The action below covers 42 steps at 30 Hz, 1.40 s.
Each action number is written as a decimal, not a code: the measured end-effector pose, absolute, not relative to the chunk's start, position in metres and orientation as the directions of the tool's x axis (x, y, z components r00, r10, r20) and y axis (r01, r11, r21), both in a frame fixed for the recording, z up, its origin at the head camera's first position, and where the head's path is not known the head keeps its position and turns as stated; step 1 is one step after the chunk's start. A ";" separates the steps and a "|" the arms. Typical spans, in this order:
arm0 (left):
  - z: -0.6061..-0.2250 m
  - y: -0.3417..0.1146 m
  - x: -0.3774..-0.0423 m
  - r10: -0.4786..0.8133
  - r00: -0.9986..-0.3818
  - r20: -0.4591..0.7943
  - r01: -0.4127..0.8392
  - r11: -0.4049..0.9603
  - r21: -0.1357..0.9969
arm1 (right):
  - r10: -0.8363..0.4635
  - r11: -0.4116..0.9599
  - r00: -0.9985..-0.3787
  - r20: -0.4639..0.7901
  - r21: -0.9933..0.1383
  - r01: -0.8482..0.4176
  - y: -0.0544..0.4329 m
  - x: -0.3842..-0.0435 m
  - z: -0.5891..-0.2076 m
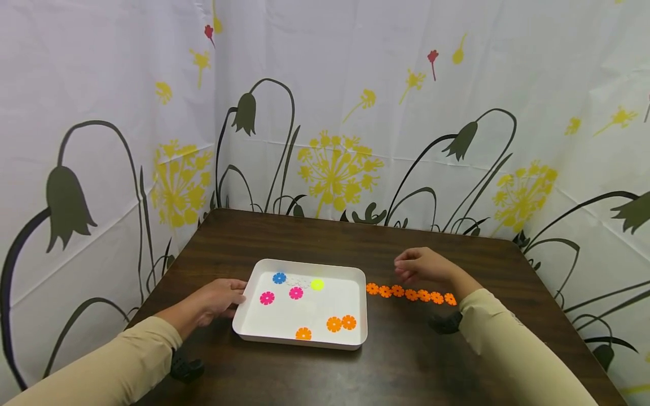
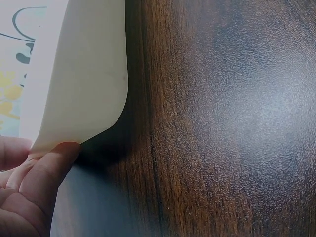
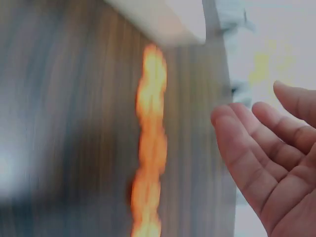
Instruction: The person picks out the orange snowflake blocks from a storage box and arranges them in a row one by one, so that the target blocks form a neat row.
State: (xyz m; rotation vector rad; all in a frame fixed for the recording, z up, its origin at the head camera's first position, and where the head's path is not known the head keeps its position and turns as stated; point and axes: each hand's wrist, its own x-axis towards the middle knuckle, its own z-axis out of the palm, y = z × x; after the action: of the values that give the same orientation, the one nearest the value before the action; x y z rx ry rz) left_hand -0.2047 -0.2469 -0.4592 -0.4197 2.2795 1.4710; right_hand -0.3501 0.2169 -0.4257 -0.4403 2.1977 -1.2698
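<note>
My left hand [image 1: 218, 301] grips the left side of a white rectangular tray [image 1: 279, 318], thumb and fingers at its rim [image 2: 49, 123]. In the tray lie flower-shaped notched discs: a blue disc [image 1: 279, 278], a pink disc [image 1: 267, 298], another pink disc [image 1: 296, 292], a yellow disc [image 1: 317, 285] and three orange ones, including an orange disc [image 1: 303, 333] by the front wall. Pale white discs [image 1: 298, 283] hardly show against the tray. Right of it, a row of several orange discs [image 1: 411, 294] lies on the table. Above that row hovers my right hand [image 1: 424, 265], fingers loosely bent, holding nothing visible.
The dark wooden table [image 1: 304, 375] ends at a white curtain [image 1: 396, 67] printed with flowers, hanging behind and along both sides. Black wrist devices, such as the left device [image 1: 188, 369], hang under both forearms.
</note>
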 end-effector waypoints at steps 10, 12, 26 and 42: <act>-0.458 -0.244 -0.206 -0.026 -0.879 -0.475 -0.447 0.389 0.805 | -0.649 0.524 -0.656 -0.385 -0.852 -0.019 0.119 -0.329 -0.426; -0.459 -0.244 -0.206 -0.020 -0.882 -0.472 -0.442 0.386 0.810 | -0.666 0.530 -0.627 -0.403 -0.848 -0.019 0.108 -0.324 -0.429; -0.459 -0.246 -0.205 -0.027 -0.878 -0.478 -0.450 0.385 0.806 | -0.613 0.790 -0.661 -0.432 -0.341 -0.510 0.069 -0.291 -0.447; -0.461 -0.247 -0.204 -0.040 -0.879 -0.475 -0.450 0.396 0.800 | -0.687 0.697 -0.599 -0.411 -0.139 -0.704 0.066 -0.277 -0.455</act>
State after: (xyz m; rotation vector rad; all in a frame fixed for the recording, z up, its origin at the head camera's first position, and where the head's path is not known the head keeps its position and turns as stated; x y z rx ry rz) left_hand -0.2042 -0.2475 -0.4611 -0.4228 2.2788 1.4814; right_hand -0.2768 0.0664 -0.4554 -1.0751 2.4703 0.0518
